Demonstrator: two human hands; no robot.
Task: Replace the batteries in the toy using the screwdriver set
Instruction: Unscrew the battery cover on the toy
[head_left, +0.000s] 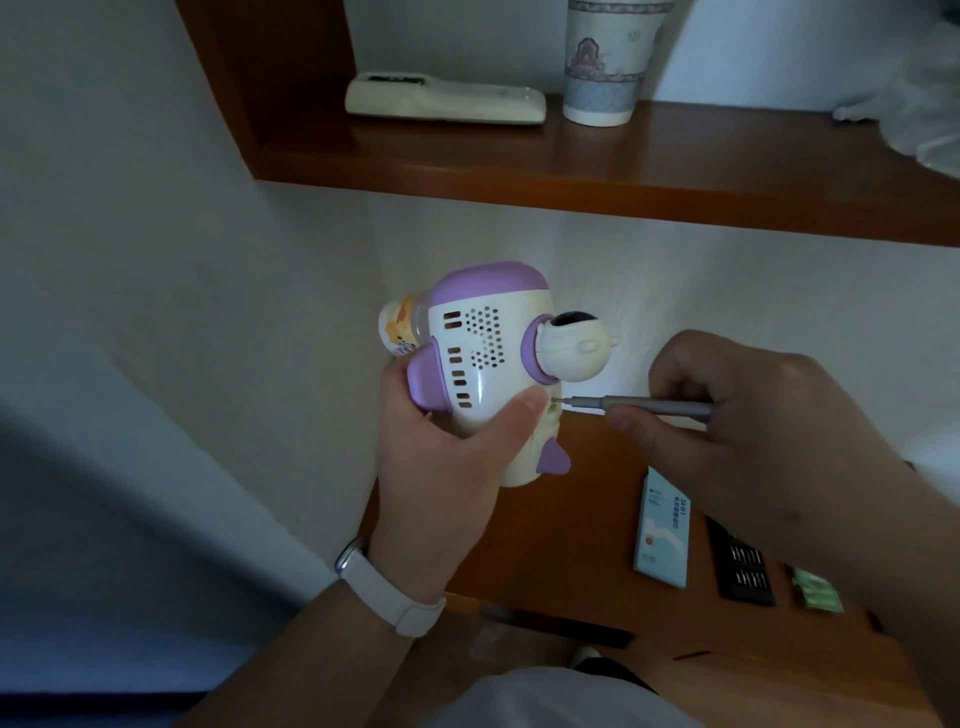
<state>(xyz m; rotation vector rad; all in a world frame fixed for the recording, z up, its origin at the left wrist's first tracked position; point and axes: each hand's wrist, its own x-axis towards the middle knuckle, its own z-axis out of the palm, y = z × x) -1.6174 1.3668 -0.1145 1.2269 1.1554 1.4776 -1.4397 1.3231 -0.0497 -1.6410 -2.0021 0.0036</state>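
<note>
A white and purple toy (491, 358) with an astronaut figure on its side is held up in front of the wall by my left hand (441, 462), thumb pressed near its lower edge. My right hand (753, 415) grips a slim grey screwdriver (644, 406) held level, its tip set into a screw spot on the toy's right side, just below the astronaut. On the wooden table below lie a light blue box (664, 530), a black tray of screwdriver bits (743, 566) and a green battery pack (818, 590).
A wooden shelf (597, 171) runs above the hands, carrying a white remote control (444, 100) and a patterned cup (605, 62). White walls meet in a corner to the left. The table edge (571, 605) lies below my forearms.
</note>
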